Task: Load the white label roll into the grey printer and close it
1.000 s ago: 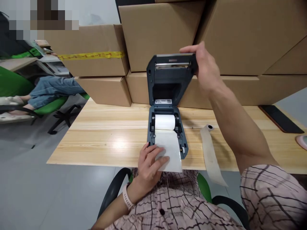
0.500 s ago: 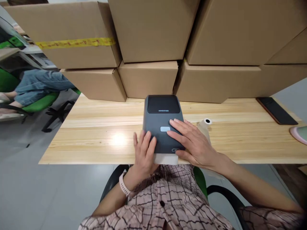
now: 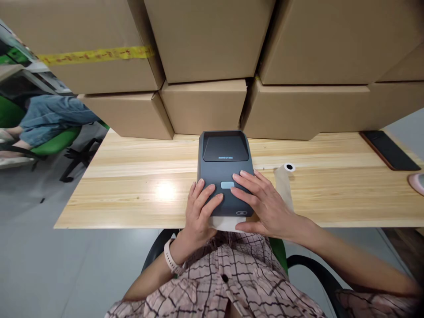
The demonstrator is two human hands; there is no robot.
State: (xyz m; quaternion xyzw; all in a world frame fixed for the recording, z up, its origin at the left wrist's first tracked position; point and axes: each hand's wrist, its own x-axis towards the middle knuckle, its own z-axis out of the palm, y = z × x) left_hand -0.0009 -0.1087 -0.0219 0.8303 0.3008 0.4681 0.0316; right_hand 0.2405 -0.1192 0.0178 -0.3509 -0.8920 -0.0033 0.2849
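A dark grey label printer with a black window and a light blue button sits near the table's front edge. My left hand rests on its front left corner, fingers spread on the top. My right hand lies over its right side, fingertips beside the button and thumb at the front edge. White paper sticks out at the printer's front, under the thumb. Right of the printer a small white roll lies with a strip trailing toward me.
Stacked cardboard boxes line the back of the wooden table. A phone and a partly visible pink object lie at the right. A seated person's legs show at the left.
My left fingers have moved further onto the printer's top. My right thumb has shifted from the printer's corner down to the paper. The view has shifted slightly.
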